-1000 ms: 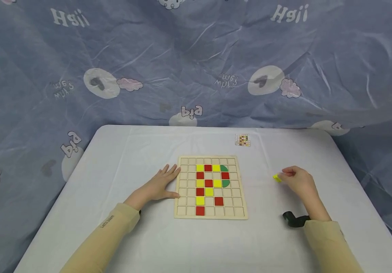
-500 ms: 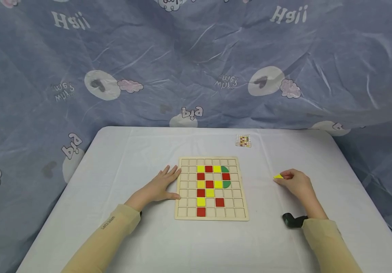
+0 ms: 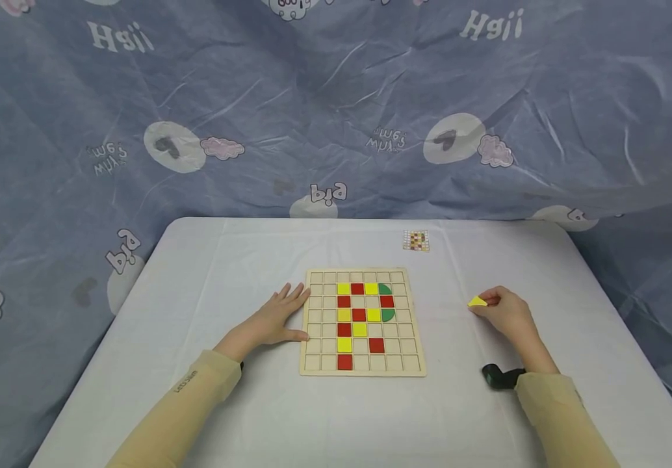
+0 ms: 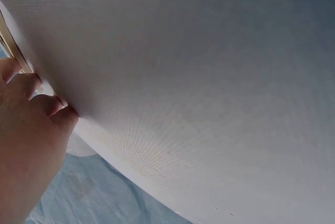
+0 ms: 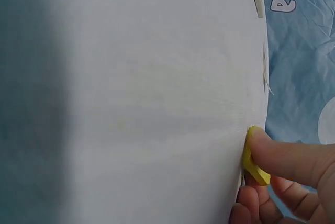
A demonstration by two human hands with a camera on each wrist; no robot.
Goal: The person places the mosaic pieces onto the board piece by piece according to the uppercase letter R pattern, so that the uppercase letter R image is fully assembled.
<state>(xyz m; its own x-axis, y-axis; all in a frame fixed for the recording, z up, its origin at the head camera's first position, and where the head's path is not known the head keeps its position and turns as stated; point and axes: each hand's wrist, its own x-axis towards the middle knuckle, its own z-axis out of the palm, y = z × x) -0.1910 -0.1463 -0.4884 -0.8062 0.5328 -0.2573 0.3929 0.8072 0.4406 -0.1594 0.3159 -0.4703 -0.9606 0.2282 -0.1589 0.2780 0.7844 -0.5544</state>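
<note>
A wooden grid board (image 3: 324, 368) lies mid-table with red and yellow square tiles and two green rounded tiles set in its cells. My left hand (image 3: 271, 319) rests at the board's left edge, fingers spread and thumb against the rim. Off to the right of the board, my right hand (image 3: 509, 316) pinches a yellow triangular tile (image 3: 477, 301) between thumb and fingers. In the right wrist view the thumb presses on the face of this yellow tile (image 5: 253, 157), close to the white tabletop. The left wrist view has the left hand's fingertips (image 4: 67, 118) near the board edge (image 4: 11, 46).
A small printed card (image 3: 416, 240) with a coloured grid pattern lies behind the board, to its right. The table (image 3: 254, 416) wears a white cloth. A blue-grey patterned curtain (image 3: 336, 97) hangs behind it. A black wrist strap (image 3: 501, 377) sticks out beside the right sleeve.
The right hand has turned the yellow tile, so that it now shows as a triangle at the fingertips. The left hand and the board have stayed in place.
</note>
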